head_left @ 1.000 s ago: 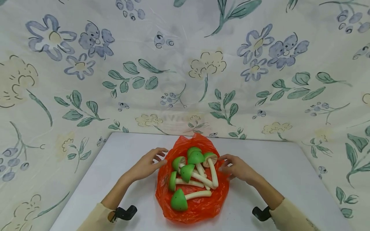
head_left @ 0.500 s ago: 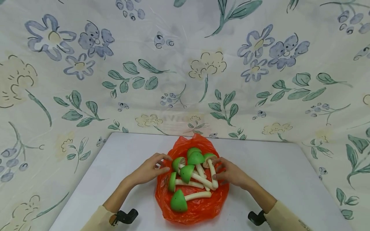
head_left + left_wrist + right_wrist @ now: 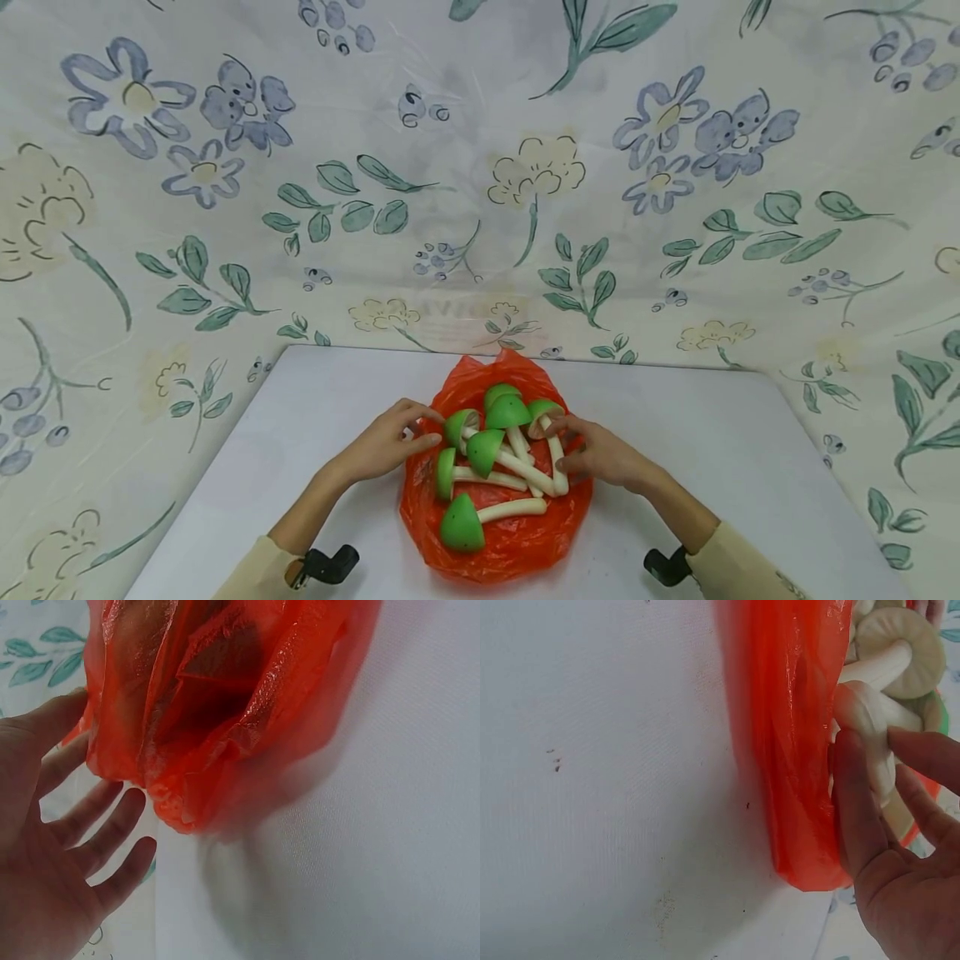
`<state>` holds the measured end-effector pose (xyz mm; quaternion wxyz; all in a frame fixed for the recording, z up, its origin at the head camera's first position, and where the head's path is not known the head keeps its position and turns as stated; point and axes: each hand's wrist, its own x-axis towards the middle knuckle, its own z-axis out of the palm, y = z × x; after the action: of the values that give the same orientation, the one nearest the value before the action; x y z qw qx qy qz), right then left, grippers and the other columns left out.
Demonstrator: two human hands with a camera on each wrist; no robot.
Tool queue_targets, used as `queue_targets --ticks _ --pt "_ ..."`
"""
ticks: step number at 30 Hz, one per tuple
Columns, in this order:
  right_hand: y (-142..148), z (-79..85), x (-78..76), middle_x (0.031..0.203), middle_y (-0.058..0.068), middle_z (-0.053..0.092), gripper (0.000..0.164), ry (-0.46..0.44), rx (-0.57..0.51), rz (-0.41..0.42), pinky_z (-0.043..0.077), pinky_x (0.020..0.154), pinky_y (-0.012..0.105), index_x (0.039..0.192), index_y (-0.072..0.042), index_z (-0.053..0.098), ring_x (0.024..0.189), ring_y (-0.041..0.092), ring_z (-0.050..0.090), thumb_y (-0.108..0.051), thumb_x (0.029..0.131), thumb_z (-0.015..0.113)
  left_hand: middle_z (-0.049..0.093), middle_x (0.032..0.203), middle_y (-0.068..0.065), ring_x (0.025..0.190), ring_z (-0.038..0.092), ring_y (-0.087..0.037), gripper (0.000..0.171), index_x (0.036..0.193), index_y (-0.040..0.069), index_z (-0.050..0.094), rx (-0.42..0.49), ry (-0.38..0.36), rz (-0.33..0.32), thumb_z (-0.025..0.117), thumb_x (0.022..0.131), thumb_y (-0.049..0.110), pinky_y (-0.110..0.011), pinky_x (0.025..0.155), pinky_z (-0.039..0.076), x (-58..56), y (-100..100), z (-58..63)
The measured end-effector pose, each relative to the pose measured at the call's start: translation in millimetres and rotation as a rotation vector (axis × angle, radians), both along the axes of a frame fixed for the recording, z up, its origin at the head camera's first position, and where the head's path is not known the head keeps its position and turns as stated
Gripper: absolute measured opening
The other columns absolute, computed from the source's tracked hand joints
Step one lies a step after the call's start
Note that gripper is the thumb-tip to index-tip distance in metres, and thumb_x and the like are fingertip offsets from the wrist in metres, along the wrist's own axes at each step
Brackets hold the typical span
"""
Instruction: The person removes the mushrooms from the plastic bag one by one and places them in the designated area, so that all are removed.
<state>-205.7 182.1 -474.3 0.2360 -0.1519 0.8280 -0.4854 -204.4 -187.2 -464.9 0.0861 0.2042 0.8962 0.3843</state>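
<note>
A crumpled red plastic bag (image 3: 517,554) lies spread open, holding several toy mushrooms with green caps and white stems. My right hand (image 3: 606,457) reaches over the bag's right side. Its thumb and fingers pinch the white stem of the upper-right mushroom (image 3: 557,450); the right wrist view shows the stem (image 3: 866,720) between them. At the opposite side, my left hand (image 3: 386,443) touches the bag's rim with loosely bent, spread fingers. In the left wrist view this hand (image 3: 45,862) is beside the bag wall (image 3: 157,697), gripping no mushroom. One green-capped mushroom (image 3: 462,525) lies nearest the front.
The bag rests on a white table (image 3: 675,417). Behind and around it hangs a flower-patterned cloth (image 3: 450,167). Black wrist mounts (image 3: 330,565) sit at both sleeves.
My right hand has come in leftward from the bag's edge and now pinches a mushroom stem. My left hand has shifted slightly right onto the rim. The mushrooms lie nearly as before.
</note>
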Motion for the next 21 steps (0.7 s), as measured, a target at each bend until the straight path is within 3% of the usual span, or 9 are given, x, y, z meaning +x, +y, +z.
queue_targets --ticks 8,12,21 --pt "-0.4 5.9 3.2 0.130 0.015 0.051 0.050 -0.007 -0.001 -0.009 0.057 0.080 0.039 0.133 -0.009 0.057 0.098 0.027 0.059 -0.010 0.086 0.071 0.058 0.118 -0.009 0.096 0.056 -0.018 0.028 0.118 0.016 0.069 -0.015 0.032 0.032 0.068 0.096 0.033 -0.032 0.075 0.050 -1.1 0.7 -0.4" --pt "1.8 7.4 3.2 0.134 0.015 0.050 0.050 0.012 0.003 -0.006 0.057 0.078 0.039 0.133 -0.008 0.057 0.100 0.027 0.058 -0.011 0.086 0.071 0.061 0.115 -0.007 0.093 0.057 -0.017 0.028 0.115 0.017 0.070 -0.040 0.046 0.082 0.069 0.095 0.035 -0.031 0.072 0.050 -1.2 2.8 0.0" --pt "8.9 13.2 1.2 0.121 0.016 0.049 0.046 0.014 -0.056 0.013 0.059 0.075 0.041 0.130 -0.004 0.053 0.087 0.027 0.063 -0.010 0.088 0.069 0.063 0.110 -0.002 0.090 0.059 -0.016 0.028 0.112 0.017 0.071 -0.073 0.053 0.163 0.074 0.090 0.034 -0.030 0.069 0.051 -2.6 6.1 -0.8"
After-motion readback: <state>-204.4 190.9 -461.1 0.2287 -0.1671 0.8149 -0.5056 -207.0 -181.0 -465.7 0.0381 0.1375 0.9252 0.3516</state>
